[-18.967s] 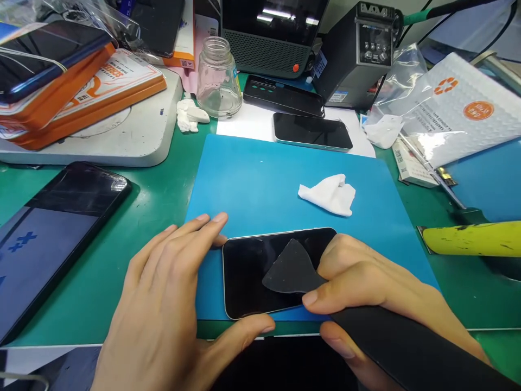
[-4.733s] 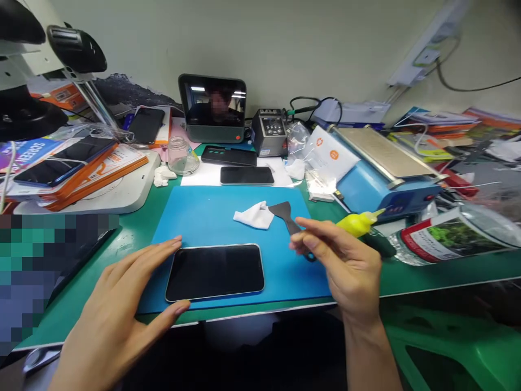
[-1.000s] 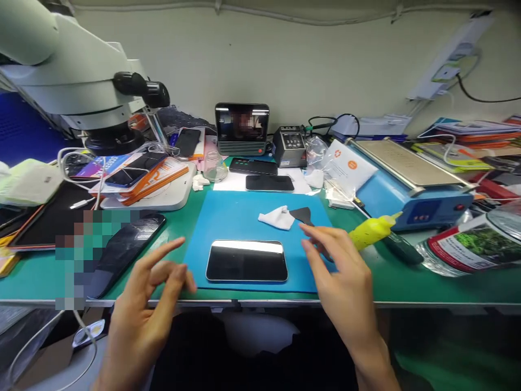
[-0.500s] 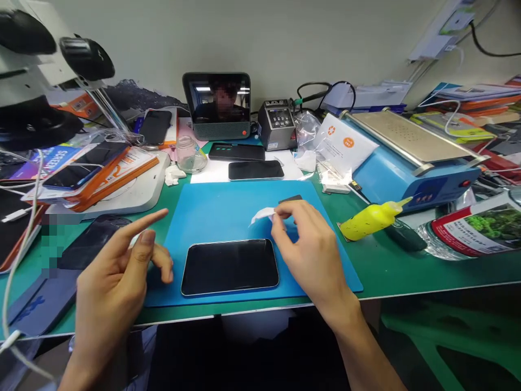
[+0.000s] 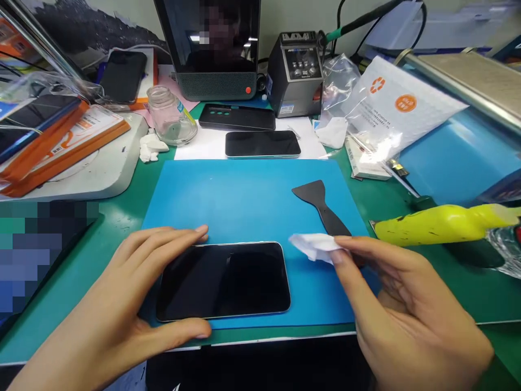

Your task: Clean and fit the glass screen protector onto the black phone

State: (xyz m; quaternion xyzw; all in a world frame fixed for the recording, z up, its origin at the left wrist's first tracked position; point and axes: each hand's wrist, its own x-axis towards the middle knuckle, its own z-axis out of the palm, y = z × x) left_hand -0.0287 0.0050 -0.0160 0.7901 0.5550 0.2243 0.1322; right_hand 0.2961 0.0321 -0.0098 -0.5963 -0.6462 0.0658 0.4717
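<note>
A smartphone (image 5: pixel 228 282) lies screen up, its dark glass facing me, near the front of the blue mat (image 5: pixel 228 201). My left hand (image 5: pixel 134 288) spans its left end, fingers along the far edge and thumb along the near edge. Between thumb and index finger, my right hand (image 5: pixel 411 309) pinches a crumpled white tissue (image 5: pixel 313 247), held to the right of the phone and apart from it. Just beyond the tissue, a dark flat scraper (image 5: pixel 317 196) rests on the mat, its handle end partly hidden behind my right hand.
Another phone (image 5: pixel 262 144) and a black phone-shaped piece (image 5: pixel 238 116) lie behind the mat. A glass jar (image 5: pixel 169 117) stands at back left. To the right are a yellow squeeze bottle (image 5: pixel 431 225), a white padded envelope (image 5: pixel 407 103) and a blue machine (image 5: pixel 456 155).
My left hand has come from beside the phone to around its left end. My right hand has moved right with the tissue, uncovering the scraper. The view has moved closer.
</note>
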